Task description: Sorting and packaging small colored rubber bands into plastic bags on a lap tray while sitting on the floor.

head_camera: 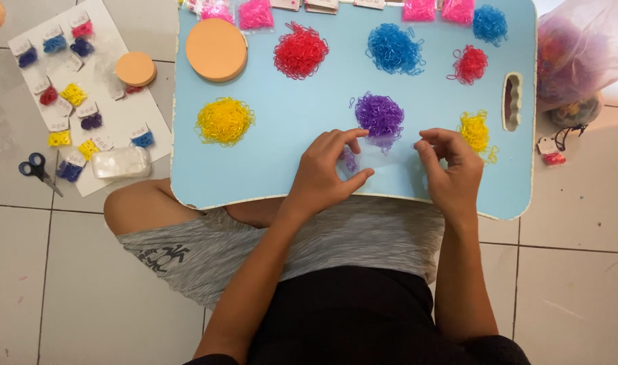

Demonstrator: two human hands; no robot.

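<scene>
A light blue lap tray point(275, 162) lies across my knees with heaps of tiny rubber bands on it. Both hands pinch a small clear plastic bag point(384, 157) just below the purple heap point(380, 113). My left hand point(329, 169) grips the bag's left edge, where a few purple bands point(350, 161) show inside. My right hand point(447, 169) holds the bag's right edge, next to a small yellow heap point(474, 130). Other heaps are yellow point(224, 122), red point(300, 51), blue point(394, 49), and a smaller red one point(470, 65).
An orange round disc point(216, 49) sits on the tray's far left. Pink filled bags point(255, 13) line the far edge. On the floor at left lie a white sheet with packed bands point(72, 94), scissors point(37, 169) and another disc point(135, 69). A big plastic bag point(579, 47) stands right.
</scene>
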